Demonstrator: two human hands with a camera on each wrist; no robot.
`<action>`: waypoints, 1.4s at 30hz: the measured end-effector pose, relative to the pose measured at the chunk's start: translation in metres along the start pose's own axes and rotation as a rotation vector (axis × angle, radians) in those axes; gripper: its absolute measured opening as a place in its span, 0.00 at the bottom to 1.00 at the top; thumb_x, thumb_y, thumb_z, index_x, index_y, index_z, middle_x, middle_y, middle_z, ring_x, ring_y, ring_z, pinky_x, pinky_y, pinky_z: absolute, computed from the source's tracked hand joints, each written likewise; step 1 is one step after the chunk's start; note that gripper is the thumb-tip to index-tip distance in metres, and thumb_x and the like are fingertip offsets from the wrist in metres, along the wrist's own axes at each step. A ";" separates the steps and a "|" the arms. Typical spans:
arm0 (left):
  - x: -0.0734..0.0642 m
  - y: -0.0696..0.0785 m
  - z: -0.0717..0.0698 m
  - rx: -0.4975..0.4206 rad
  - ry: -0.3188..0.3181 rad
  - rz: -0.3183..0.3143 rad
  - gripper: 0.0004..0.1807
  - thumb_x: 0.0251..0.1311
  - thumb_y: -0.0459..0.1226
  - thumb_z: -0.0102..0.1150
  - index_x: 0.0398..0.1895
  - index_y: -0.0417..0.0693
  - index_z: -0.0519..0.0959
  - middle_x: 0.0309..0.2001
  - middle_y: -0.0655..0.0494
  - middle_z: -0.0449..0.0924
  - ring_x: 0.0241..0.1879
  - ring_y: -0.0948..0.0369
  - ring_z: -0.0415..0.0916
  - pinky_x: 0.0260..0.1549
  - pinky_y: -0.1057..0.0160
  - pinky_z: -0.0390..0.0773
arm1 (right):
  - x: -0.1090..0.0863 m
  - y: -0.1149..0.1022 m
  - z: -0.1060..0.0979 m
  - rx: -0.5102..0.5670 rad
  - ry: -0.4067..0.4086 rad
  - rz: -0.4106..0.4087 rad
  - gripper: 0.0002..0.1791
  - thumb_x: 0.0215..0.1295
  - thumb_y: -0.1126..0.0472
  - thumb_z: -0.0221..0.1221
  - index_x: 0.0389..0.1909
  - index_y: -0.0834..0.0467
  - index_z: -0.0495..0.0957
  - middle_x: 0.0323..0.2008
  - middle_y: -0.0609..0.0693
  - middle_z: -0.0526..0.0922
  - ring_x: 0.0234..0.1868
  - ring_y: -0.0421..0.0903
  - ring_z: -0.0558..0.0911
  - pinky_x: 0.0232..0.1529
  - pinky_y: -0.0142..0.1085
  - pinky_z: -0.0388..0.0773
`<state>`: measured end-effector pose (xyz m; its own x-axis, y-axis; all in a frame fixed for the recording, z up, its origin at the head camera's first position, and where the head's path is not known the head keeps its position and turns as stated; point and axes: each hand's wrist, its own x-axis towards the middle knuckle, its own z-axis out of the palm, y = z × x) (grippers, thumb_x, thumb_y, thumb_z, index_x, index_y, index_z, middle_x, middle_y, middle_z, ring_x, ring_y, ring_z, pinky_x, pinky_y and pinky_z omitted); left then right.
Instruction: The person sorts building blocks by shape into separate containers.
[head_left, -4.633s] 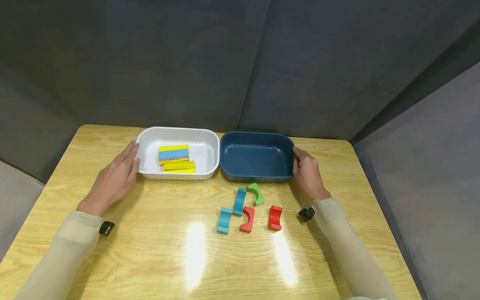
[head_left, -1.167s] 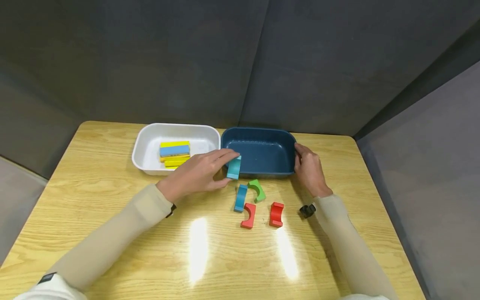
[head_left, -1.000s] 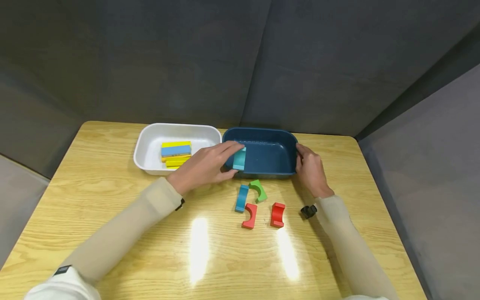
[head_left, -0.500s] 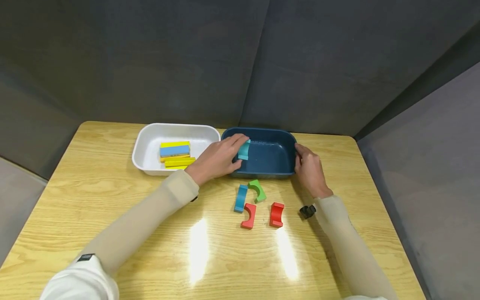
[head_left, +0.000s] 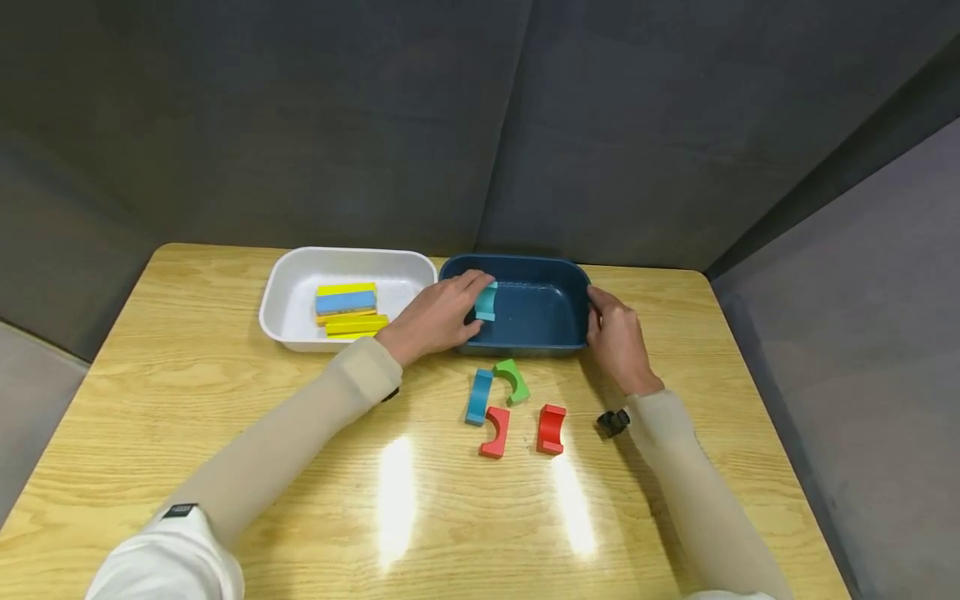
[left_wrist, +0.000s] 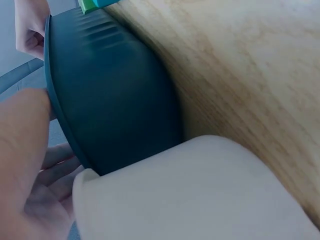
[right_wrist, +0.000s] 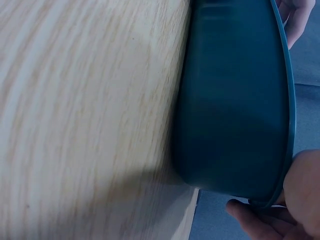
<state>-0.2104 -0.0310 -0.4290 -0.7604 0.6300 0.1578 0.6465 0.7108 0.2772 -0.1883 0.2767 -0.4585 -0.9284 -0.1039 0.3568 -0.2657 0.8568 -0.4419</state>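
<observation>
A turquoise arch block (head_left: 486,302) is pinched between the thumb and fingers of my left hand (head_left: 435,317), inside the left end of the dark blue box (head_left: 536,343). In the left wrist view this hand reaches over the box's rim, and its grip on the block is hidden there. My right hand (head_left: 618,340) grips the right end of the same box at its rim; the right wrist view shows its fingers (right_wrist: 255,222) at the rim's corner. In front of the box lie a green arch block (head_left: 513,382), a blue arch block (head_left: 479,397) and two red arch blocks (head_left: 551,430).
Touching the blue box on its left is a white box (head_left: 273,312). Yellow and blue bars (head_left: 346,302) lie in it. Both boxes stand at the back edge of the wooden table (head_left: 300,500), close to a dark grey partition (head_left: 337,125).
My left hand has left the white box's end, picked up the turquoise block from the table and brought it into the blue box. My right hand has stayed on the blue box.
</observation>
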 end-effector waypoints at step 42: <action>-0.050 0.018 -0.009 0.009 0.161 0.166 0.37 0.75 0.51 0.63 0.79 0.43 0.69 0.75 0.45 0.74 0.72 0.48 0.74 0.73 0.50 0.74 | -0.002 -0.001 -0.001 0.011 0.004 0.003 0.19 0.78 0.75 0.54 0.66 0.75 0.78 0.62 0.72 0.82 0.62 0.67 0.84 0.59 0.59 0.84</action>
<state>-0.1615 -0.0528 -0.4231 -0.6431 0.6812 0.3498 0.7636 0.6047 0.2264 -0.1864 0.2762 -0.4581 -0.9280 -0.0993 0.3590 -0.2661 0.8513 -0.4521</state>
